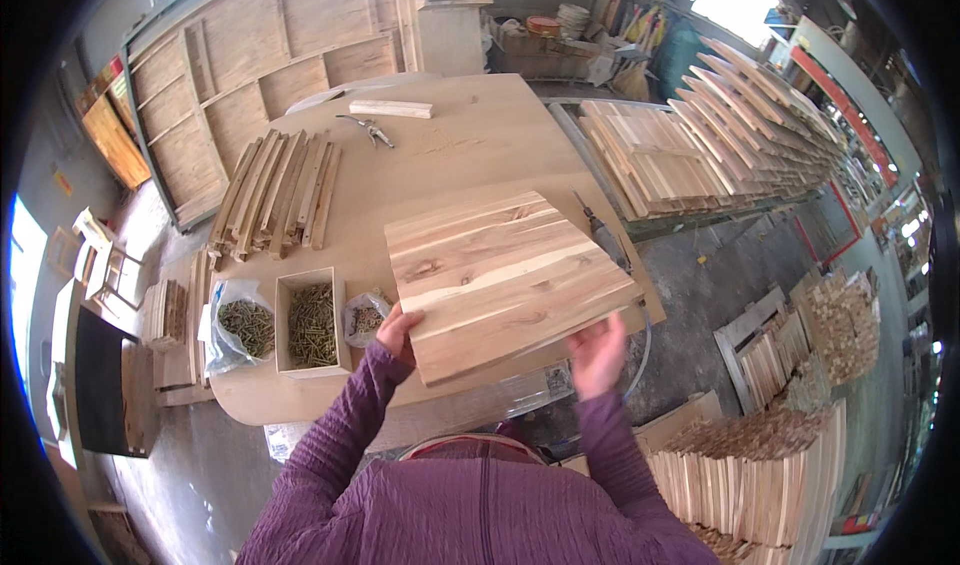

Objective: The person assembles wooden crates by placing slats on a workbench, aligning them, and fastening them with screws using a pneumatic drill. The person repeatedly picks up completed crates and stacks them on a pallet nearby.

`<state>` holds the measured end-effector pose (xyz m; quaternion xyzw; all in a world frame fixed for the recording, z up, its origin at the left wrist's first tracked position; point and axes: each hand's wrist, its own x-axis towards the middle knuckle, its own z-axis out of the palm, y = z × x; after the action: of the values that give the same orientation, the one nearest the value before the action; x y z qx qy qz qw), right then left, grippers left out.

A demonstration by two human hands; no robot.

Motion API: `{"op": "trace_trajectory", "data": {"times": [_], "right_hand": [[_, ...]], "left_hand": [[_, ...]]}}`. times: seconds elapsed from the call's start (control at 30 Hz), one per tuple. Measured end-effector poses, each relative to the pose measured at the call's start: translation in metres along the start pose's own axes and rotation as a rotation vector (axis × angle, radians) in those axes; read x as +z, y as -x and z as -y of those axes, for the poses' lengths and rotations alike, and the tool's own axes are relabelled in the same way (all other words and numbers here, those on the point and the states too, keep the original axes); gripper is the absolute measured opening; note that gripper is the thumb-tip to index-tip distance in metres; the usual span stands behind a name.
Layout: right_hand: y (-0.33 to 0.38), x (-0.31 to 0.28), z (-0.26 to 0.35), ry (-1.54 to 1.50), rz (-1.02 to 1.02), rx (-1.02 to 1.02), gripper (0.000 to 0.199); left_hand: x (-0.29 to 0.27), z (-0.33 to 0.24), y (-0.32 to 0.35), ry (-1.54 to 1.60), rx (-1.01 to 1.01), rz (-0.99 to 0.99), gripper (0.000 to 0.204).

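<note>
A square light-wood panel [510,280] with darker knots and grain streaks lies over the near right part of the table. My left hand [400,333] is closed on its near left edge, thumb on top and the other fingers hidden beneath. At the near right edge is my right hand [598,355], slightly blurred, its thumb and fingers apart and the fingertips close against the edge. Whether they bear any weight I cannot tell. Just past the panel's right side a power drill [605,240] is partly hidden.
On the brown table [470,135] are a stack of wooden strips [270,195], a box of screws [312,325], bags of screws [245,327] and small fasteners [365,317], an air blow gun [370,130] and a pale wood block [390,110]. Panels [660,160] are piled right; bundled slats [740,485] stand nearby.
</note>
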<state>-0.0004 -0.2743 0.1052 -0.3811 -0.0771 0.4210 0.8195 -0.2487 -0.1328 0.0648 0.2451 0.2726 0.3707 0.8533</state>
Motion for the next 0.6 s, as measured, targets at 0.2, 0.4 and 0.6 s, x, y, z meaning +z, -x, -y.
{"op": "trace_trajectory", "data": {"times": [0.2,0.4,0.6], "right_hand": [[-0.118,-0.036,0.033,0.219,0.052,0.188,0.033],[-0.183,-0.037,-0.007,0.741,0.2,0.191,0.027],[-0.235,-0.067,-0.017,1.276,0.486,-0.378,0.025]], "left_hand": [[-0.047,-0.016,-0.073,-0.275,0.155,-0.315,0.046],[-0.066,-0.027,-0.112,-1.226,0.445,-0.439,0.031],[-0.056,-0.014,-0.144,-1.106,0.24,-0.683,0.032]]}}
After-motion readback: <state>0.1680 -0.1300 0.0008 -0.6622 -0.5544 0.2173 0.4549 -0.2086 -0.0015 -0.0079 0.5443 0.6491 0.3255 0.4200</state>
